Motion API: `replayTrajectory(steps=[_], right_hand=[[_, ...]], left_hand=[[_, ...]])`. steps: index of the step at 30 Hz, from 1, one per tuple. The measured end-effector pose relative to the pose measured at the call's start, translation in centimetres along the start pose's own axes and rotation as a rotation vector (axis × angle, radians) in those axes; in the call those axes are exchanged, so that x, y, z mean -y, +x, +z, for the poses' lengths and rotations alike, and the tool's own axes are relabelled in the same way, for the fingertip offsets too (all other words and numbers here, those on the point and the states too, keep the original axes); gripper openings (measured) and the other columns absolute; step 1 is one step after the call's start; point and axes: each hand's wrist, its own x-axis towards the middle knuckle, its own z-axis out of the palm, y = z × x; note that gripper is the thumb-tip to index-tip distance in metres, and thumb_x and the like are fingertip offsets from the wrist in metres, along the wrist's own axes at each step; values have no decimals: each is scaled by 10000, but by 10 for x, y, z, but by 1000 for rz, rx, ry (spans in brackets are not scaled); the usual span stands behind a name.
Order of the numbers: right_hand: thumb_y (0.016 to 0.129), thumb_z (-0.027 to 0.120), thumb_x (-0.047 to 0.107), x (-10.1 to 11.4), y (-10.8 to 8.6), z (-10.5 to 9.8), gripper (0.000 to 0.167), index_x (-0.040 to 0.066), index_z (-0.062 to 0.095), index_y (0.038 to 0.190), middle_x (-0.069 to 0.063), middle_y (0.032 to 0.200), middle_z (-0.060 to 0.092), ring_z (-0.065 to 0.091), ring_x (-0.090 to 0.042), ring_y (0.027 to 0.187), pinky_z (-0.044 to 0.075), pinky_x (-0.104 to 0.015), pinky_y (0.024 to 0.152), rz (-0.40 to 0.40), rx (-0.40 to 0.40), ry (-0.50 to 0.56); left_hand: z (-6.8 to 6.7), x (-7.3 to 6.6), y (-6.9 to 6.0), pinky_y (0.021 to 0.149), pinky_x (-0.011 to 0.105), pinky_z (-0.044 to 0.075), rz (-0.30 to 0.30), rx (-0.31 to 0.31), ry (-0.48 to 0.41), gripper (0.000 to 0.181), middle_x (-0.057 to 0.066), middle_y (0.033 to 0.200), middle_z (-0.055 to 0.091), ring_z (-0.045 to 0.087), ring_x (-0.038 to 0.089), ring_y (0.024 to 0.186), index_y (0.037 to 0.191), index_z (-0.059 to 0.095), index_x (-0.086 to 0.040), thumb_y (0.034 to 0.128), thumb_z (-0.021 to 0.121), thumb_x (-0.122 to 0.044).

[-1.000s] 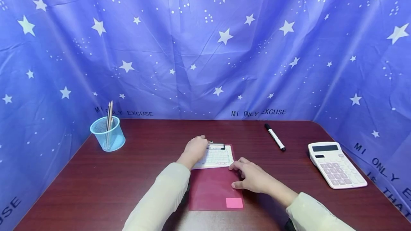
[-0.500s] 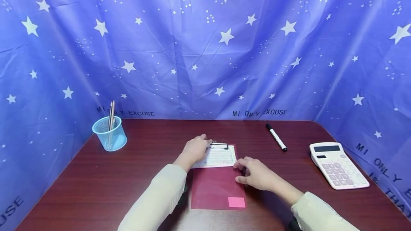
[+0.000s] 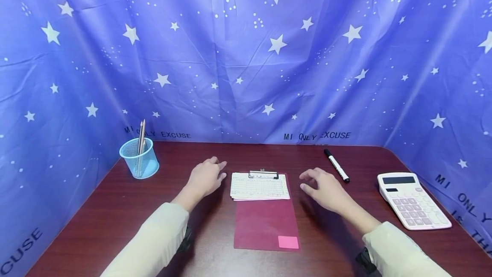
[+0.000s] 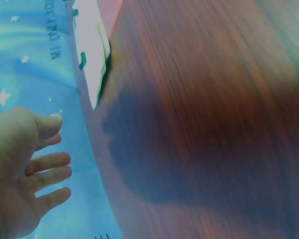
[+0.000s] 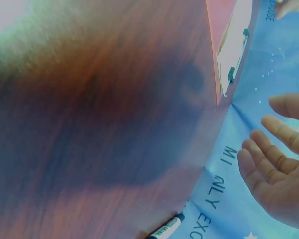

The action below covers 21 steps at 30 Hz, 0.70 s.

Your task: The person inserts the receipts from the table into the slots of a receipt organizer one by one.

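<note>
A dark red clipboard [image 3: 265, 223] lies flat on the table in the head view, a pink label [image 3: 288, 242] at its lower right corner. Under its metal clip [image 3: 263, 174] sits a small stack of printed forms [image 3: 259, 187]. My left hand [image 3: 203, 178] hovers to the left of the forms, apart from them, its fingers relaxed and holding nothing. On the other side, my right hand [image 3: 324, 189] is off the clipboard's right edge with loosely bent fingers and nothing in them. Both wrist views show spread, bare fingers over the tabletop.
A blue mesh pen cup [image 3: 139, 159] with several pencils [image 3: 141, 138] stands at the back left. Behind the right hand lies a black and white marker [image 3: 336, 166]. A white calculator [image 3: 414, 200] is at the far right. Starry blue curtains [image 3: 246, 54] enclose the table [image 3: 184, 243].
My left hand has left the clip and forms and moved left. My right hand has drawn away from the clipboard's right edge. The clipboard with the forms now lies untouched.
</note>
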Motion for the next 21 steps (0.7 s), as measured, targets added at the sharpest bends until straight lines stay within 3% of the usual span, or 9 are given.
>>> replayTrajectory(steps=[4, 8, 15, 21], right_hand=[[895, 726, 93, -2, 3, -1, 175, 38, 706, 1061, -67, 979, 673, 704, -295, 919, 548, -482, 771, 6, -30, -23], [891, 739, 106, 0, 4, 3, 187, 41, 706, 1063, -79, 988, 673, 695, -310, 940, 544, -494, 793, 15, -10, -26], [855, 801, 165, 9, 1, 17, 257, 60, 702, 1068, -76, 1003, 661, 665, -305, 972, 535, -496, 851, 36, 117, -31], [825, 843, 190, 13, 6, 28, 327, 53, 692, 1080, -90, 1020, 660, 652, -283, 970, 533, -486, 877, 75, 173, -50]], left_hand=[[-3, 11, -10, 859, 475, 553, -21, -42, -14, 382, 169, 1154, 661, 660, 350, 1038, 1286, 703, -47, 950, 707, -229], [-2, 13, -16, 870, 500, 553, -48, -10, -52, 395, 178, 1170, 656, 659, 368, 1055, 1303, 690, -41, 964, 693, -243], [8, 3, -14, 905, 507, 547, -60, 62, -96, 396, 201, 1198, 661, 655, 373, 1108, 1304, 688, -34, 971, 686, -249], [17, -10, -3, 974, 516, 514, -105, 124, -267, 378, 240, 1228, 677, 624, 397, 1193, 1278, 693, 5, 964, 684, -205]])
